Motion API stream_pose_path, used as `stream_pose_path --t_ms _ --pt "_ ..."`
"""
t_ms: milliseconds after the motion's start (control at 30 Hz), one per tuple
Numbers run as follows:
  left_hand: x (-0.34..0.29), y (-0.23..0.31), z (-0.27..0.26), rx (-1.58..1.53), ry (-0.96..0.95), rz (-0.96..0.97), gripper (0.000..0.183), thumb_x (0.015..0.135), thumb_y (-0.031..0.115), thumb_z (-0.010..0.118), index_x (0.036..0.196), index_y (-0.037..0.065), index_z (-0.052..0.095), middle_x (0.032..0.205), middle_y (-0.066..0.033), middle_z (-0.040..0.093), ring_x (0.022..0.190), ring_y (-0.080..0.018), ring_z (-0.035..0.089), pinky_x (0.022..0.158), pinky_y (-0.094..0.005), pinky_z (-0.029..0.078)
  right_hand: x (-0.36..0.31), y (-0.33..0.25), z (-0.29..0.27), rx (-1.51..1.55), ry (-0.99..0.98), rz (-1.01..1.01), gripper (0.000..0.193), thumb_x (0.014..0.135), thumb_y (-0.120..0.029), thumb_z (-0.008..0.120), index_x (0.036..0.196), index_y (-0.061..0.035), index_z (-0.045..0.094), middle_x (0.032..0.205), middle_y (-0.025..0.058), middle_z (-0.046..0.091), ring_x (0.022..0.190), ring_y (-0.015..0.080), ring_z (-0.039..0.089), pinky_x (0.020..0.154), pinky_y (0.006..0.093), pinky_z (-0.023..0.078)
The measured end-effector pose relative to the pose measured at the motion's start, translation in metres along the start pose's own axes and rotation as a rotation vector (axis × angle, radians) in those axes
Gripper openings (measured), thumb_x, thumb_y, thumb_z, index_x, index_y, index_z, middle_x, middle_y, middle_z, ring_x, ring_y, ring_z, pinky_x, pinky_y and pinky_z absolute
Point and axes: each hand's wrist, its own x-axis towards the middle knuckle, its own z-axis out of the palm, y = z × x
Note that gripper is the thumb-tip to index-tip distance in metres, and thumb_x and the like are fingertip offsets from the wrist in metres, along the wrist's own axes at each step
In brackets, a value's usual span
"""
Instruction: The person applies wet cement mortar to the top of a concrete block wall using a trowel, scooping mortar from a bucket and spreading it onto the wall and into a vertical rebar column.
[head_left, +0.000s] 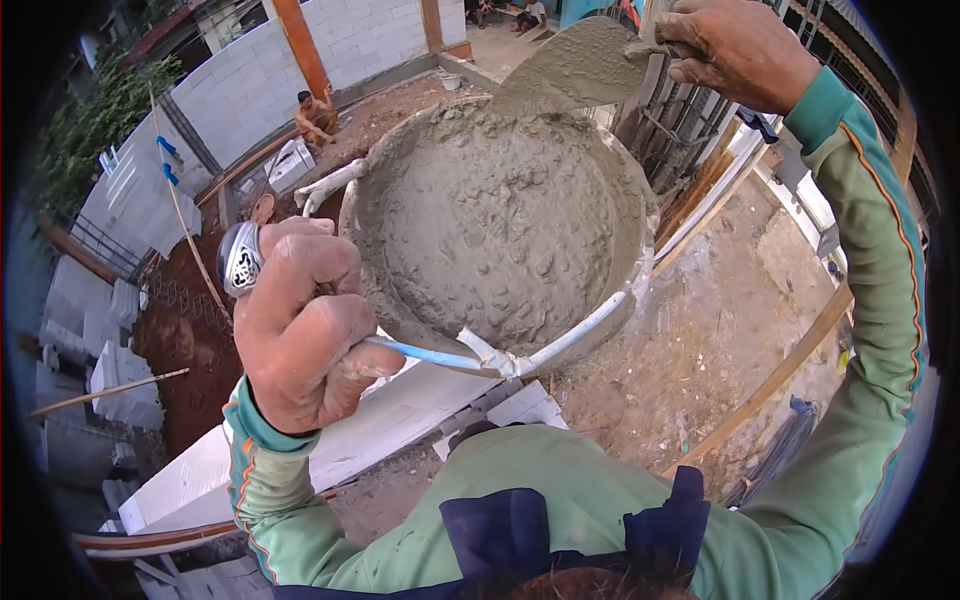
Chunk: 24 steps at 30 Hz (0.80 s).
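A round bucket (pixel 592 338) with a mortar-smeared rim stands in the middle, filled with wet grey mortar (pixel 500 225). My left hand (pixel 308 325) is at its near-left side, fingers curled round the bucket's blue-and-white handle (pixel 425 352). A silver patterned ring (pixel 240 260) shows on that hand. Up at the far right, my right hand (pixel 735 50) grips a trowel (pixel 580 65). Grey mortar coats the trowel's blade, which is over the bucket's far rim. The fingers mostly hide the trowel's handle.
White block walls (pixel 360 40) stand beyond, with an orange-brown post (pixel 302 48). A person (pixel 316 115) crouches at the far left. White blocks (pixel 125 385) are stacked at left. Steel bars (pixel 690 130) rise right of the bucket. A long wooden plank (pixel 765 385) lies at right.
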Motion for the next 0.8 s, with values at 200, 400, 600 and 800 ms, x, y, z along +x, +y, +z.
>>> stream_pose_path --t_ms 200,400,600,800 --pt "-0.059 0.043 0.060 -0.109 0.354 -0.364 0.042 0.090 0.049 0.062 0.084 0.008 0.054 0.124 -0.0231 0.055 0.133 -0.0468 0.038 0.110 -0.0611 0.024 0.019 -0.012 -0.019 -0.119 -0.043 0.025 0.018 0.078 -0.029 0.070 0.089 -0.0146 0.068 0.077 0.0102 0.066 0.077 0.0313 0.066 0.062 0.0435 0.051" --pt "-0.066 0.038 0.092 -0.228 0.510 -0.365 0.042 0.091 0.049 0.060 0.084 0.009 0.053 0.134 -0.0245 0.050 0.140 -0.0471 0.026 0.112 -0.0603 0.019 0.078 -0.069 0.036 0.161 -0.056 -0.240 0.024 0.073 -0.021 0.072 0.071 -0.0021 0.057 0.066 0.0170 0.059 0.070 0.0381 0.062 0.066 0.0499 0.047" --pt "-0.076 0.034 0.102 -0.266 0.548 -0.298 0.038 0.088 0.046 0.064 0.085 0.010 0.056 0.133 -0.0252 0.050 0.139 -0.0479 0.027 0.111 -0.0617 0.015 0.062 -0.083 0.037 0.560 -0.284 -0.238 0.029 0.077 -0.031 0.068 0.080 -0.0031 0.062 0.072 0.0170 0.062 0.072 0.0375 0.060 0.067 0.0459 0.047" --pt "-0.079 0.036 0.096 -0.279 0.510 -0.335 0.036 0.085 0.045 0.067 0.087 0.011 0.055 0.131 -0.0241 0.051 0.139 -0.0473 0.027 0.112 -0.0616 0.015 0.035 -0.066 0.046 0.887 -0.374 -0.152 0.027 0.080 -0.025 0.067 0.076 0.0000 0.058 0.061 0.0104 0.050 0.060 0.0257 0.050 0.061 0.0411 0.041"
